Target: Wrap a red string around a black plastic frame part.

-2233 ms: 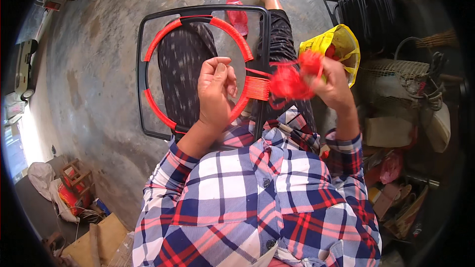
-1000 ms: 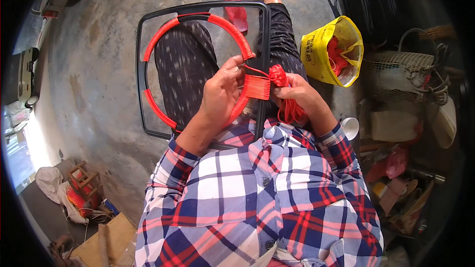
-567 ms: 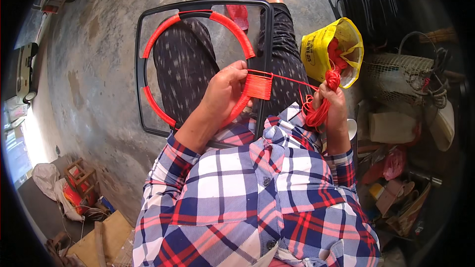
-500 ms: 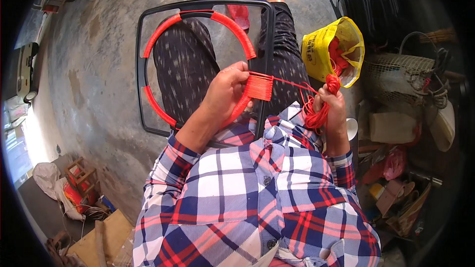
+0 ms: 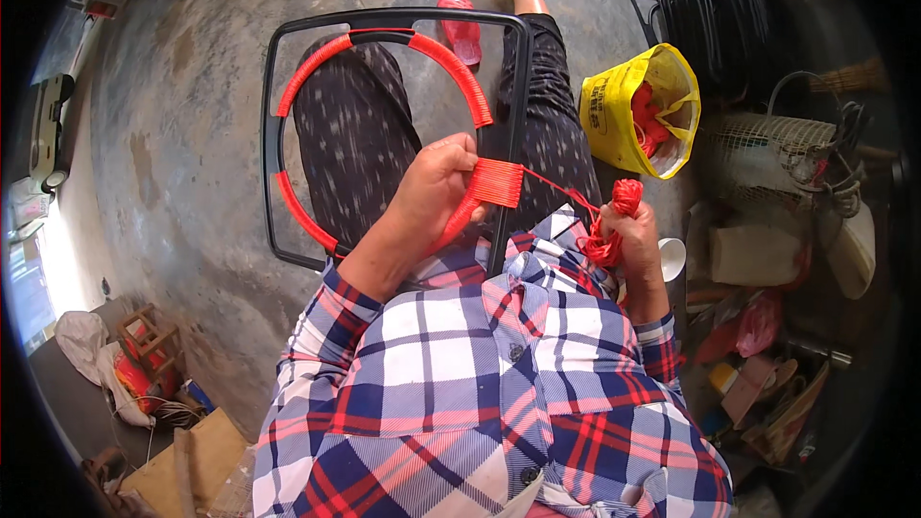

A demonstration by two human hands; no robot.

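A black frame (image 5: 393, 15) with an inner ring rests across my lap. Red cord (image 5: 449, 74) is wound round several stretches of the ring, and a flat band of red cord (image 5: 499, 182) bridges from the ring to the frame's right bar. My left hand (image 5: 441, 182) is closed on the ring beside that band, thumb on top. A bundle of red cord (image 5: 625, 198) is gripped in my right hand (image 5: 633, 230), with loops hanging below the fist. One strand runs from the band's upper right corner to the bundle.
To the right stands a yellow bag (image 5: 614, 115) with more red cord inside. Beyond it are stacked black frames (image 5: 715, 29) and a wire mesh basket (image 5: 767, 149). A red slipper (image 5: 460, 29) lies on the floor ahead. A small wooden stool (image 5: 152, 345) is at lower left.
My right hand has moved slightly down and left with the cord bundle. The strand to the band now slopes down more steeply. My left hand still holds the ring.
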